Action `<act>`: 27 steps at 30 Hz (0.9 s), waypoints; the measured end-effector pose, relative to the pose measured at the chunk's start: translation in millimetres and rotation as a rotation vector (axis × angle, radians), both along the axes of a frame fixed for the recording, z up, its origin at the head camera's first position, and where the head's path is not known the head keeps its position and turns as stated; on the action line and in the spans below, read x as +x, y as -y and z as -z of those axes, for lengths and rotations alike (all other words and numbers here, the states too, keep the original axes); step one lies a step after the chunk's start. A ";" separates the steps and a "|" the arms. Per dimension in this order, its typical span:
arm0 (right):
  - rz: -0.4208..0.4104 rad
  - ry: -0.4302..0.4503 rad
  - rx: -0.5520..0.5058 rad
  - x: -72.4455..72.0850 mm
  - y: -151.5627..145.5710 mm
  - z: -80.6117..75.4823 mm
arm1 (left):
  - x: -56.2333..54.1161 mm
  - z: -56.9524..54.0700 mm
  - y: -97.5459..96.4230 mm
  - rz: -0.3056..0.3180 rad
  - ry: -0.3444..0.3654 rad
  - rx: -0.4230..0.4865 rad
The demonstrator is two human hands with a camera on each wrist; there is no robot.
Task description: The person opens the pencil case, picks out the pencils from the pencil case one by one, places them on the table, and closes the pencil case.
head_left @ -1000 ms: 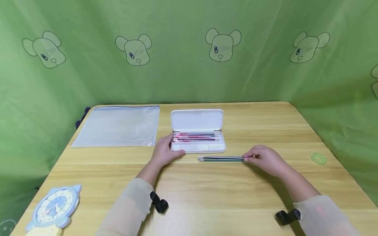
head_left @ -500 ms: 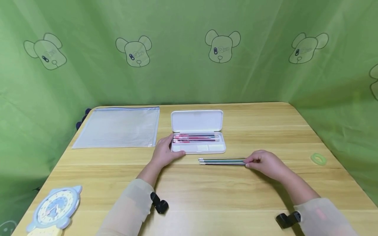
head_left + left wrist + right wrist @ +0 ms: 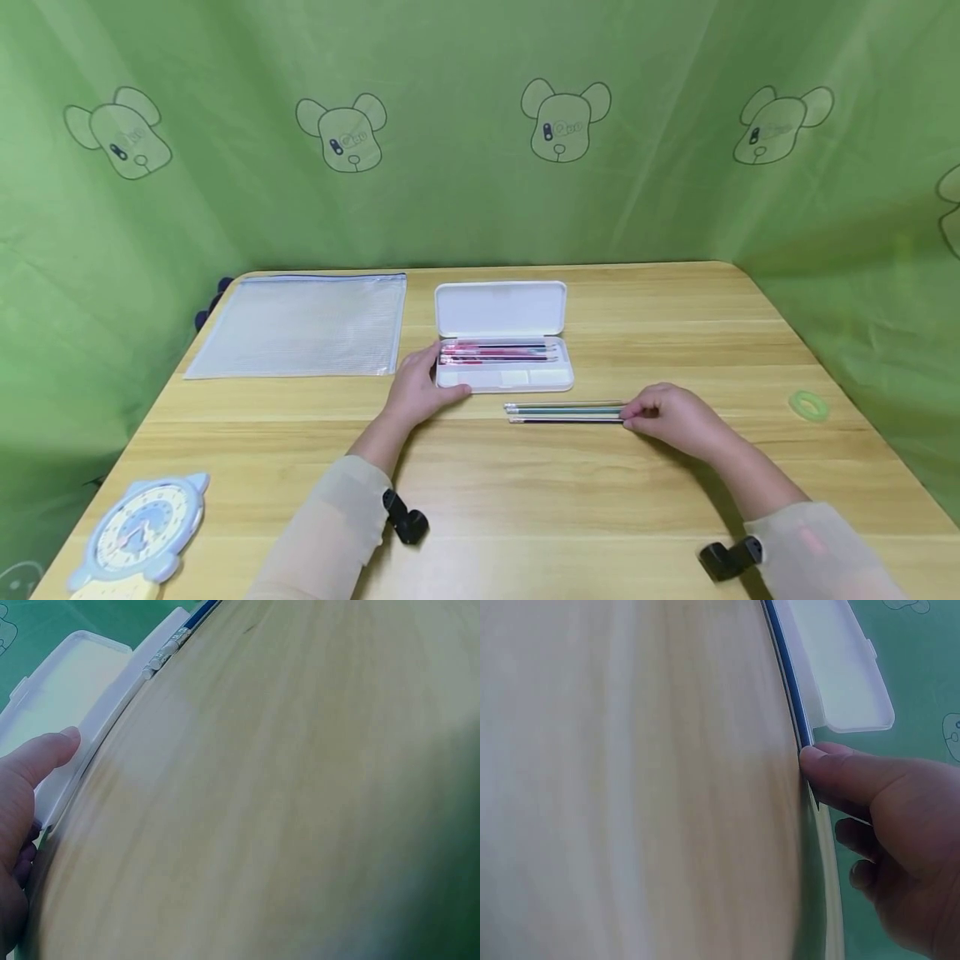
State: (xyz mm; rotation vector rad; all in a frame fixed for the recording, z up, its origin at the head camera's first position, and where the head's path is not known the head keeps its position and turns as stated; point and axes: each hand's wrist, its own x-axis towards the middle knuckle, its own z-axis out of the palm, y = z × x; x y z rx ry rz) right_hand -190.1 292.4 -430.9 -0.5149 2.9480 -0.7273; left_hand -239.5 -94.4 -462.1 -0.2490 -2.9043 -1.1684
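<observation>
A white pencil case (image 3: pixel 504 308) lies with its lid up, pencils (image 3: pixel 498 359) in red and dark colours in its rear compartment. My left hand (image 3: pixel 417 388) holds the case's left end, thumb on the front edge and fingers along the side; part of those fingers is hidden. In front of the case, several pencils (image 3: pixel 562 410) lie side by side, eraser ends to the left. My right hand (image 3: pixel 678 418) pinches their right ends between thumb and fingers. In the right wrist view the thumb presses a blue pencil (image 3: pixel 789 671); the other pencils there overlap.
A translucent zip pouch (image 3: pixel 300 325) lies flat at the back left of the wooden table (image 3: pixel 525 492). A blue toy clock (image 3: pixel 142 529) is at the front left. Near the right edge lies a green ring (image 3: pixel 809 406). Green curtain (image 3: pixel 465 208) surrounds the table's back and sides.
My right hand has shifted slightly towards me with the pencils. The pencils have fanned apart, one now separated at the front. The left hand still holds the case.
</observation>
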 end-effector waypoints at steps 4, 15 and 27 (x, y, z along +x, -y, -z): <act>0.022 0.016 -0.013 0.8 -1.2 -0.6 | 0.0 -0.8 -1.0 0.004 -0.008 -0.003; 0.070 -0.006 -0.068 -24.0 21.5 -20.8 | -0.3 -0.8 -1.3 -0.001 -0.007 0.003; 0.021 0.040 -0.086 -77.3 77.7 -19.2 | 1.0 0.4 -1.5 -0.002 -0.011 0.017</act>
